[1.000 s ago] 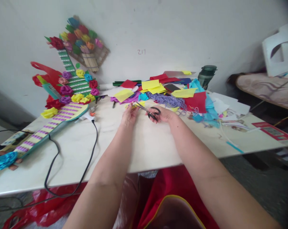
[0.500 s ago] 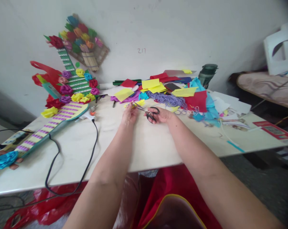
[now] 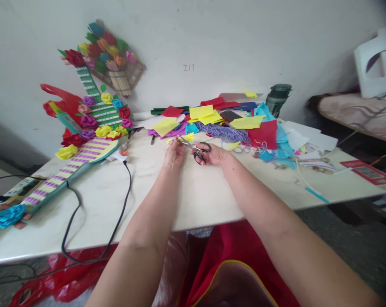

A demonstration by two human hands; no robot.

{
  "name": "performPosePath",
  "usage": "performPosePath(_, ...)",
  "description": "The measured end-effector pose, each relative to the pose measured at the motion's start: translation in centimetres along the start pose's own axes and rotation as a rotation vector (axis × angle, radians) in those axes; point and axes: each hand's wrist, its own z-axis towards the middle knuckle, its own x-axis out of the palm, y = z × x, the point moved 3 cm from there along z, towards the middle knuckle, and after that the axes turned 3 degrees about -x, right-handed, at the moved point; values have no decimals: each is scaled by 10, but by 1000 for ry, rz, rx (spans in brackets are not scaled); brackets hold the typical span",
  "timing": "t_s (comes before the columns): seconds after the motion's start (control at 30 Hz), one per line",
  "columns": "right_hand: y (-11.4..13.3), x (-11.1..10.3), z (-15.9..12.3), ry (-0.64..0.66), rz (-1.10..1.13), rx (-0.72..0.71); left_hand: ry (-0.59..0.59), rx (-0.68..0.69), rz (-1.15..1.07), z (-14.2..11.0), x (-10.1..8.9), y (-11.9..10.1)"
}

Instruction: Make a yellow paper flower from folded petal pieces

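Observation:
Black-handled scissors (image 3: 199, 156) are in my right hand (image 3: 213, 154), whose fingers are in and around the handle loops. Their blades point left, reaching the fingertips of my left hand (image 3: 175, 153). My left fingers are pinched together on a small piece of yellow paper (image 3: 170, 140), most of it hidden by the fingers. More yellow paper (image 3: 189, 137) shows just behind the blades. Both hands are above the white table (image 3: 208, 192), in front of a heap of coloured sheets.
Purple yarn (image 3: 224, 132), yellow sheets (image 3: 201, 112) and red paper (image 3: 262, 135) lie behind my hands. A dark green bottle (image 3: 277, 100) stands at the back right. Leftward are a striped board with paper flowers (image 3: 80, 160) and a black cable (image 3: 127, 187) hanging over the table edge.
The scissors have turned a little and shifted slightly left with my right hand; the handle loops look wider apart. My left hand stays nearly in place with the yellow paper.

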Motion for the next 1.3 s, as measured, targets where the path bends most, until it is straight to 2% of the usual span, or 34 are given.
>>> performPosePath(0.3, -1, 2, 5, 53, -5, -83, 21, -16, 15, -4, 3, 2)
performPosePath(0.57, 1, 8, 6, 2, 25, -111, 98, -46, 89, -1, 0, 6)
performPosePath(1.03, -3, 9, 12, 30, 63, -206, 73, 33, 121, -6, 2, 1)
performPosePath(1.3, -1, 12, 9, 64, 116, -205, 160, 50, 44, -7, 2, -3)
